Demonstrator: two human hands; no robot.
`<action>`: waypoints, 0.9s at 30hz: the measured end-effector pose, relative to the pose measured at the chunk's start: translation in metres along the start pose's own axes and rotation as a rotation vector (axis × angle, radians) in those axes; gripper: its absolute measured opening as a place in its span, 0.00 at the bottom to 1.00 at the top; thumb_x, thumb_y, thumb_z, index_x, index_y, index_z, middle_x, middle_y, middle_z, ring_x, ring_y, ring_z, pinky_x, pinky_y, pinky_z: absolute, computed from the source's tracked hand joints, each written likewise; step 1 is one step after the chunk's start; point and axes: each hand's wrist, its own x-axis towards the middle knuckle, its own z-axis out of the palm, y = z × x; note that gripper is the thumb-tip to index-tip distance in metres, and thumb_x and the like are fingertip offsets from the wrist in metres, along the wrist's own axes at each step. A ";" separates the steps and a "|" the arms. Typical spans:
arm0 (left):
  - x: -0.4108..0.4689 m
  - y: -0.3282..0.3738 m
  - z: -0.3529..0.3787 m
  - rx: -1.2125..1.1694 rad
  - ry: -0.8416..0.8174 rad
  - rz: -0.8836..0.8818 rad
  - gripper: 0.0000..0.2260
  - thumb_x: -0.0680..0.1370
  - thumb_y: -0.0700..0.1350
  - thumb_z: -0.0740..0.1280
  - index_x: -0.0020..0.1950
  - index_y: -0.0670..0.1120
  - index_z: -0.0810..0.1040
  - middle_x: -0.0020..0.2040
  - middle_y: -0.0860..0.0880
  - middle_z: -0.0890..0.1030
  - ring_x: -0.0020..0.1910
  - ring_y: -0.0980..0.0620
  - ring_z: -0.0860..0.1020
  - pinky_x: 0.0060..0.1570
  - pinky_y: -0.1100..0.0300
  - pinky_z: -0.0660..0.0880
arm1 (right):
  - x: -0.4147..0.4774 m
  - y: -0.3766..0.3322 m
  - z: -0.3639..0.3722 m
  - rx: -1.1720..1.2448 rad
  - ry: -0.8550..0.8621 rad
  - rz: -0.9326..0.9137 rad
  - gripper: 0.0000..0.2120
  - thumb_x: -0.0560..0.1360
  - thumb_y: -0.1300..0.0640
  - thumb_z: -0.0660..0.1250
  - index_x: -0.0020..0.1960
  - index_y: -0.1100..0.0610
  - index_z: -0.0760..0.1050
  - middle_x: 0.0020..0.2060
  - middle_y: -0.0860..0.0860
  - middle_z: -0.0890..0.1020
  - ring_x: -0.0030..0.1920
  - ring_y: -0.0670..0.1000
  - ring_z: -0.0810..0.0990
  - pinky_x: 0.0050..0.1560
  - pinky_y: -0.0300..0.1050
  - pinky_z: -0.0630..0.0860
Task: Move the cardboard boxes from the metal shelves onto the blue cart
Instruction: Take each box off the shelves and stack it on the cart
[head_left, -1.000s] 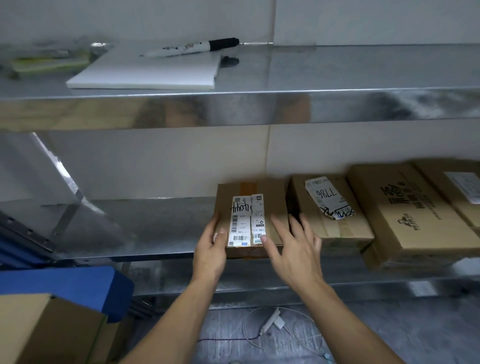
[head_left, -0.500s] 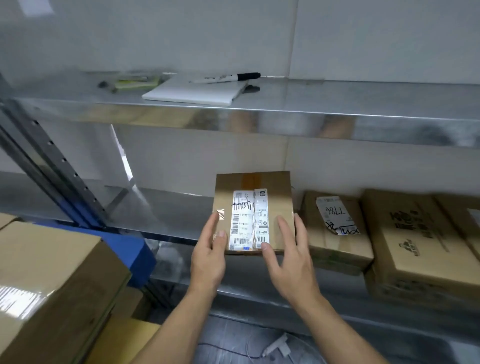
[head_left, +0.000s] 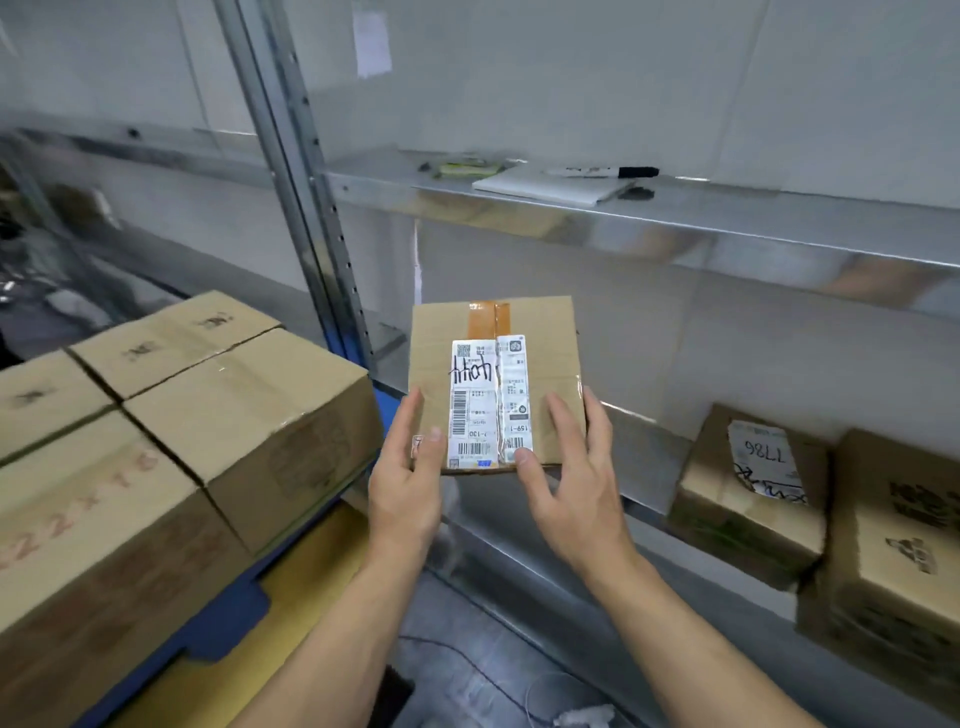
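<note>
Small cardboard box (head_left: 540, 353) with a white shipping label (head_left: 488, 400) is held up in front of the metal shelf (head_left: 649, 447), touching neither shelf nor cart. Both hands clamp its near end: the left hand (head_left: 408, 483) has its thumb on top and fingers along the left edge, and the right hand (head_left: 571, 488) mirrors it on the right. To the left, large boxes (head_left: 249, 410) sit stacked on the blue cart (head_left: 228, 618). On the shelf to the right lies a box marked T786 (head_left: 748, 499).

left hand (head_left: 405, 470) and right hand (head_left: 574, 486) grip the box (head_left: 545, 338), thumbs on top
</note>
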 end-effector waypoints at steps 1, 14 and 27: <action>-0.002 0.005 -0.008 0.005 0.025 0.011 0.21 0.82 0.44 0.64 0.70 0.66 0.70 0.69 0.55 0.76 0.66 0.55 0.76 0.66 0.45 0.74 | 0.001 -0.006 0.003 0.014 -0.012 -0.027 0.31 0.77 0.42 0.60 0.78 0.51 0.61 0.79 0.49 0.50 0.77 0.52 0.57 0.70 0.44 0.60; 0.000 0.068 -0.122 0.232 0.377 0.228 0.26 0.79 0.47 0.69 0.75 0.59 0.67 0.73 0.62 0.69 0.71 0.66 0.67 0.71 0.61 0.68 | 0.033 -0.115 0.077 0.260 -0.139 -0.311 0.31 0.77 0.42 0.60 0.77 0.51 0.61 0.79 0.55 0.53 0.78 0.50 0.56 0.72 0.34 0.56; 0.050 0.087 -0.282 0.308 0.668 0.227 0.24 0.79 0.48 0.69 0.74 0.59 0.68 0.71 0.62 0.71 0.68 0.68 0.69 0.69 0.63 0.68 | 0.062 -0.240 0.225 0.373 -0.357 -0.426 0.31 0.78 0.45 0.62 0.78 0.52 0.61 0.79 0.55 0.54 0.78 0.48 0.52 0.71 0.40 0.54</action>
